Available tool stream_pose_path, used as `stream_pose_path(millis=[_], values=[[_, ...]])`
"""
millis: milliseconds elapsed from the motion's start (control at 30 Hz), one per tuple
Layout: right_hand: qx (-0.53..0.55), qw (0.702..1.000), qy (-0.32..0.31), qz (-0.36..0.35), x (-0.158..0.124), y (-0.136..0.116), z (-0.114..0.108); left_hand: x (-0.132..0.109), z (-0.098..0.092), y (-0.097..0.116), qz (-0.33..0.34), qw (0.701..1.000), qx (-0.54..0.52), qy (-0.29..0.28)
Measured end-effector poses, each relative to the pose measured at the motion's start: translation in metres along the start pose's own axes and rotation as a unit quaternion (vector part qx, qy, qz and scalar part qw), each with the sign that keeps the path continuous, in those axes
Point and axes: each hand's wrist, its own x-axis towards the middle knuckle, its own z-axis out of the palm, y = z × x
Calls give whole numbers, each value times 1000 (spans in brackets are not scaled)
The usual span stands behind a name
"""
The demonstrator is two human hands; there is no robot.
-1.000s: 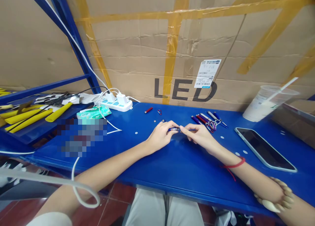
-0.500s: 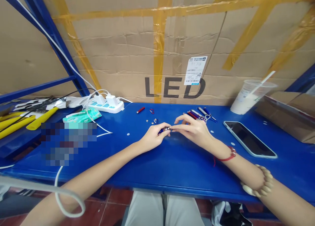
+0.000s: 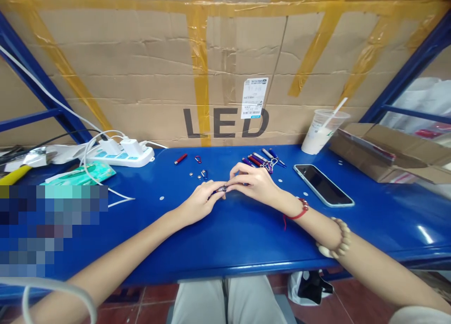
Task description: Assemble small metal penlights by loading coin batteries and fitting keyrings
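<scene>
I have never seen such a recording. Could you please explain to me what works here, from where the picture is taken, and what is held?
There is no machine: these are a person's two bare hands. The camera sits on the person's head, looking forward and down.

The left hand pinches a small dark thing, and fingertips of the right hand are at its other end. Fingers hide most of it.

On the blue table, beyond the hands, lie a red tube, a red clip and a group of slim tubes. To the right are a phone, a cup with a straw and a cardboard box; to the left, a white power strip.
</scene>
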Motion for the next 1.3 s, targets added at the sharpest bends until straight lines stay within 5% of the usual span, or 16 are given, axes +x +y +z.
stream_pose_path(millis=[367,767,1033,1300], values=[[153,965,-25,213,2,-12,15,-6,5,-4,13,996,86,-11],[254,920,-49,294,2,-18,15,-6,3,1,20,998,64,-7],[365,831,-121,402,5,-18,13,-7,3,-1,36,995,92,-13],[386,785,-139,464,6,-18,10,-2,-2,2,29,996,85,-18]])
